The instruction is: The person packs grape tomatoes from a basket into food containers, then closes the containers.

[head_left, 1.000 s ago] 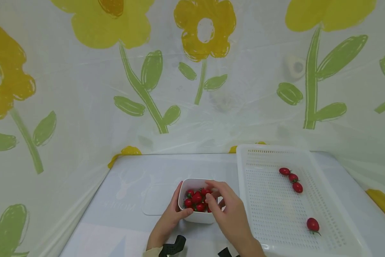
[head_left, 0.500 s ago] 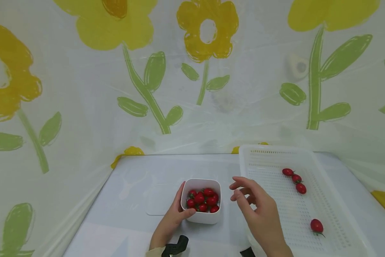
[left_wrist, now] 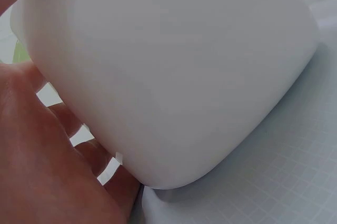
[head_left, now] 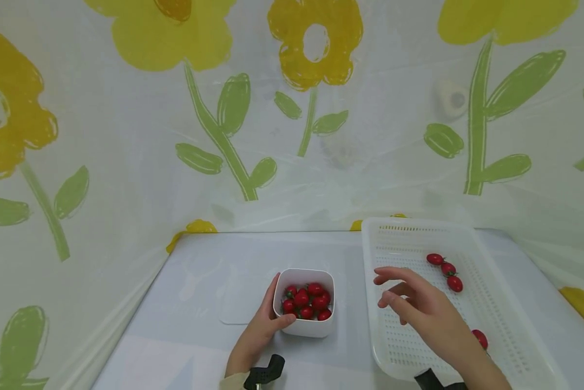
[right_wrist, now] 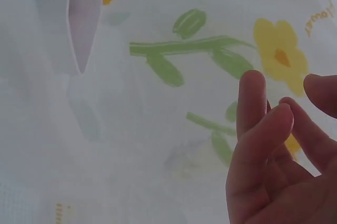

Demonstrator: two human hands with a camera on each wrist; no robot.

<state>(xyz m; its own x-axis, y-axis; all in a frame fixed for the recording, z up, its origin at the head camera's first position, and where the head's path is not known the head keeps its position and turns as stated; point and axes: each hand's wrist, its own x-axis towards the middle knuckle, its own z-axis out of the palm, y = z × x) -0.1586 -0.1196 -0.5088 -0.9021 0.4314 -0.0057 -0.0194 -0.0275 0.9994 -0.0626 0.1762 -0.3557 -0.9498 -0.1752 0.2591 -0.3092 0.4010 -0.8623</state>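
A small white bowl (head_left: pixel 303 326) of red cherry tomatoes (head_left: pixel 307 303) stands on the pale table. My left hand (head_left: pixel 274 316) grips its left side, thumb on the near wall; in the left wrist view the bowl (left_wrist: pixel 174 71) fills the picture, with my fingers (left_wrist: pixel 42 155) under it. My right hand (head_left: pixel 394 292) hovers over the left part of the white perforated tray (head_left: pixel 467 233), fingers half curled. In the right wrist view its fingers (right_wrist: pixel 253 103) stand close to the thumb, and whether they hold a tomato is unclear. Three tomatoes (head_left: pixel 446 268) lie in the tray, and another (head_left: pixel 480 338) shows beside my wrist.
A flat clear square piece (head_left: pixel 238 303) lies on the table just left of the bowl. A plastic sheet printed with yellow flowers (head_left: pixel 292 108) walls in the back and both sides. A black wrist mount (head_left: pixel 264 371) shows at the bottom edge.
My right hand left the bowl and travelled right, from over the tomatoes to above the tray. The left hand and the bowl stayed put.
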